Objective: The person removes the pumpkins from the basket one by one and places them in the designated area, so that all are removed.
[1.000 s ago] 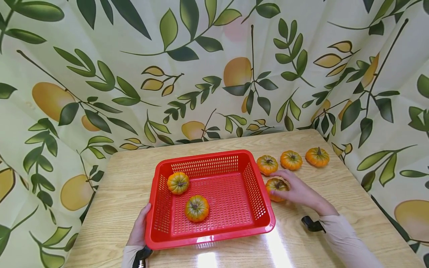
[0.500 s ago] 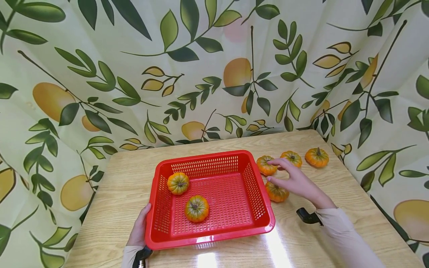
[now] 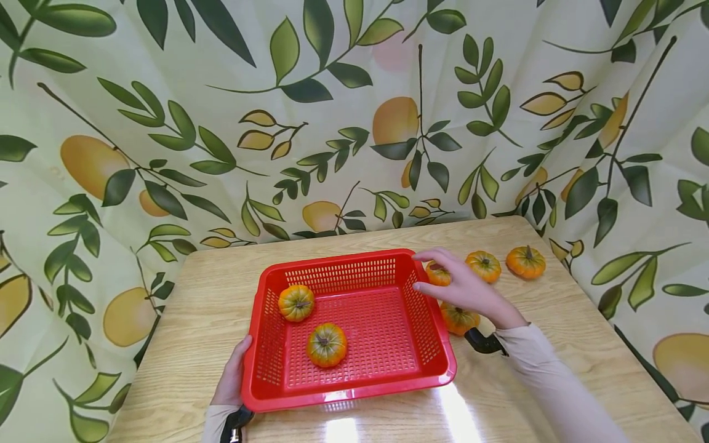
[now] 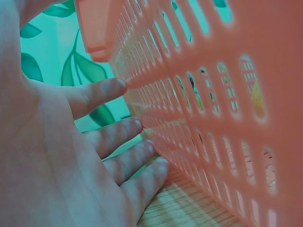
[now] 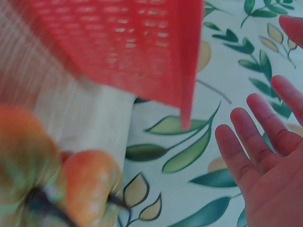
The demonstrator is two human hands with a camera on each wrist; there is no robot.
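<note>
A red plastic basket (image 3: 354, 387) stands on the table with two small orange pumpkins inside, one pumpkin (image 3: 296, 303) near its left wall and another pumpkin (image 3: 327, 345) nearer the front. Along the basket's left side lies my left hand (image 3: 231, 376), and in the left wrist view its straight fingers (image 4: 113, 137) reach the slotted outer wall. My right hand (image 3: 465, 284) hovers at the basket's right rim, holding nothing, thumb and fingers spread apart. Beneath it are a partly hidden pumpkin (image 3: 437, 274) and a second partly covered pumpkin (image 3: 461, 321), both just outside the basket.
Farther right on the wooden table (image 3: 210, 289) sit two more pumpkins, one pumpkin (image 3: 483, 266) beside the hand and one pumpkin (image 3: 526, 263) near the back right corner. A leaf-and-fruit patterned cloth (image 3: 332, 123) hangs behind the table and along its sides.
My right hand has risen off the pumpkin by the basket's right side and moved left and up to the basket's rim. My left hand, the basket and the pumpkins stay in place.
</note>
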